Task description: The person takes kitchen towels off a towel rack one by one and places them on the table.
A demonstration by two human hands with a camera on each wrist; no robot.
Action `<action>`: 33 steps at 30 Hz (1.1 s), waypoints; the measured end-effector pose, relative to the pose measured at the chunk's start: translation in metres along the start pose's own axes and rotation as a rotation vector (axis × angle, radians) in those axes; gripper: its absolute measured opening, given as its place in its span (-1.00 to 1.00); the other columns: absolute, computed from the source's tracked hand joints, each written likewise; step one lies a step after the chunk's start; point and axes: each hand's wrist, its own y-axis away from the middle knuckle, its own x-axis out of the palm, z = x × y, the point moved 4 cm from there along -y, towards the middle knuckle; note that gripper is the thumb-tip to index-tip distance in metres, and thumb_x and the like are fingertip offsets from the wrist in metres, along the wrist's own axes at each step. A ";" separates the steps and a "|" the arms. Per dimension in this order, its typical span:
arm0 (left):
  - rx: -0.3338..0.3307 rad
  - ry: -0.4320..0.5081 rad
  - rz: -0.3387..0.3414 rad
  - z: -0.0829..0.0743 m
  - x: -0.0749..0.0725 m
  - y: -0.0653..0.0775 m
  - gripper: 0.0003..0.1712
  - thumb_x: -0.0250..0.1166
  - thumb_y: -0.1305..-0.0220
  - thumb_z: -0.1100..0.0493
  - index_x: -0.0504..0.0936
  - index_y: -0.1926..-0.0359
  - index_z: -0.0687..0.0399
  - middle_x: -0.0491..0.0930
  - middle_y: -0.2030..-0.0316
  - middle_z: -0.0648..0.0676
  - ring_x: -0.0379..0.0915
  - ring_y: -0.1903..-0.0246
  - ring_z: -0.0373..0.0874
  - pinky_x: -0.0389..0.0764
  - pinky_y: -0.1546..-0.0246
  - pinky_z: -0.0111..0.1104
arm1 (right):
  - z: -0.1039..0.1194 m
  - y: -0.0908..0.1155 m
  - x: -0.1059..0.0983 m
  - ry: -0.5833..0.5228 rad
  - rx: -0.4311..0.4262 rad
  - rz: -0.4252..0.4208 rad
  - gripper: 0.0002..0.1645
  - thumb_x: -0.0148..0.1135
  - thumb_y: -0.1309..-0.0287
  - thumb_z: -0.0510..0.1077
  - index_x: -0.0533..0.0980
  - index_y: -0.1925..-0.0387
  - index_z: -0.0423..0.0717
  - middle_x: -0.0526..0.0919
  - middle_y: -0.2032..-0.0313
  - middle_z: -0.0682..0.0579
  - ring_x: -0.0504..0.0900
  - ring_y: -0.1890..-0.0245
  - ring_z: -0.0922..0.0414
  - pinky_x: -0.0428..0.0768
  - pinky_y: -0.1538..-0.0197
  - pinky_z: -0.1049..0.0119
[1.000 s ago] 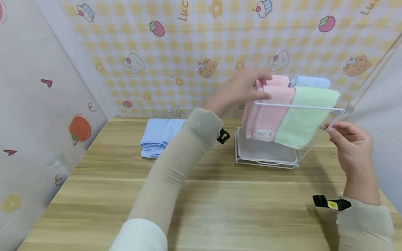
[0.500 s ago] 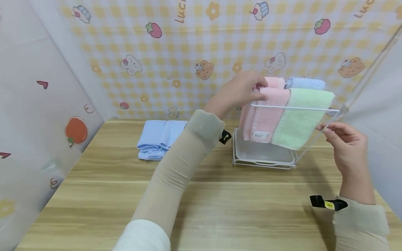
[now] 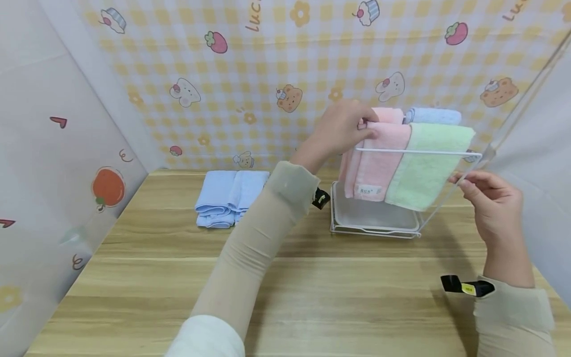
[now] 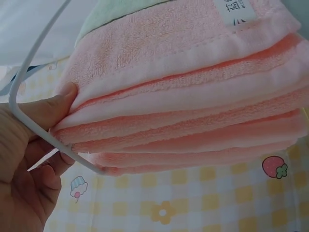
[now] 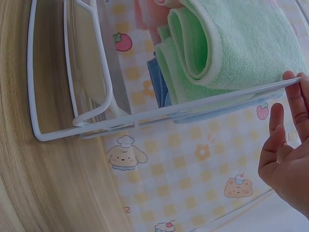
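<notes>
In the head view a white wire rack (image 3: 452,152) bears folded towels over its rails. At the front hang a pink towel (image 3: 387,163) with a white label and a green towel (image 3: 434,166). Behind them are a second pink towel (image 3: 389,115) and a light blue one (image 3: 434,116). My left hand (image 3: 341,129) pinches the front pink towel at its upper left edge; the thumb (image 4: 60,101) lies on the cloth in the left wrist view. With its fingertips, my right hand (image 3: 495,208) holds the rack's right side wire, beside the green towel.
A folded light blue towel stack (image 3: 227,198) lies on the wooden table (image 3: 357,297) at the left, partly behind my left forearm. The rack's base carries a pale tray (image 3: 374,215). A patterned cloth wall (image 3: 250,74) stands close behind.
The head view has shifted slightly. Both hands keep their holds on the pink towel and the rack wire, with hardly any movement.
</notes>
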 end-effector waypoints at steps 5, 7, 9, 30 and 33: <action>-0.004 0.008 -0.042 0.001 0.001 0.002 -0.70 0.32 -0.33 -0.04 0.74 -0.02 -0.11 0.69 0.04 -0.12 0.44 0.11 -0.27 0.40 0.04 -0.50 | 0.001 0.000 0.001 -0.011 -0.007 0.018 -0.72 -0.11 -0.20 -0.71 0.53 0.21 -0.63 0.77 0.32 -0.19 0.77 0.20 0.01 0.57 0.29 0.43; -0.008 0.019 -0.057 0.002 0.002 0.003 -0.70 0.32 -0.33 -0.05 0.74 -0.01 -0.12 0.70 0.05 -0.12 0.44 0.12 -0.27 0.40 0.05 -0.51 | 0.001 0.000 0.001 -0.011 -0.004 0.016 -0.73 -0.10 -0.20 -0.71 0.53 0.21 -0.64 0.77 0.31 -0.20 0.77 0.20 0.00 0.57 0.28 0.43; -0.005 0.023 -0.080 0.002 0.002 0.003 -0.71 0.31 -0.33 -0.05 0.74 0.00 -0.12 0.70 0.06 -0.12 0.45 0.14 -0.28 0.40 0.07 -0.52 | 0.001 0.000 0.001 -0.006 -0.002 0.011 -0.74 -0.09 -0.20 -0.70 0.53 0.21 -0.64 0.77 0.31 -0.19 0.77 0.20 0.00 0.57 0.28 0.43; 0.078 0.139 -0.438 0.008 0.003 0.016 -0.70 0.38 -0.27 -0.04 0.77 0.06 -0.04 0.74 0.02 -0.07 0.52 0.40 -0.32 0.40 0.36 -0.57 | 0.004 -0.001 -0.001 0.013 -0.008 -0.026 -0.75 -0.07 -0.18 -0.71 0.53 0.24 -0.63 0.75 0.34 -0.17 0.77 0.23 0.01 0.55 0.29 0.44; 0.076 0.144 -0.441 0.008 0.003 0.017 -0.70 0.38 -0.28 -0.03 0.77 0.05 -0.02 0.75 0.05 -0.07 0.48 0.41 -0.31 0.38 0.36 -0.56 | 0.003 0.000 -0.001 0.003 -0.007 -0.017 -0.74 -0.09 -0.19 -0.71 0.53 0.24 -0.62 0.76 0.33 -0.18 0.77 0.23 0.02 0.56 0.31 0.45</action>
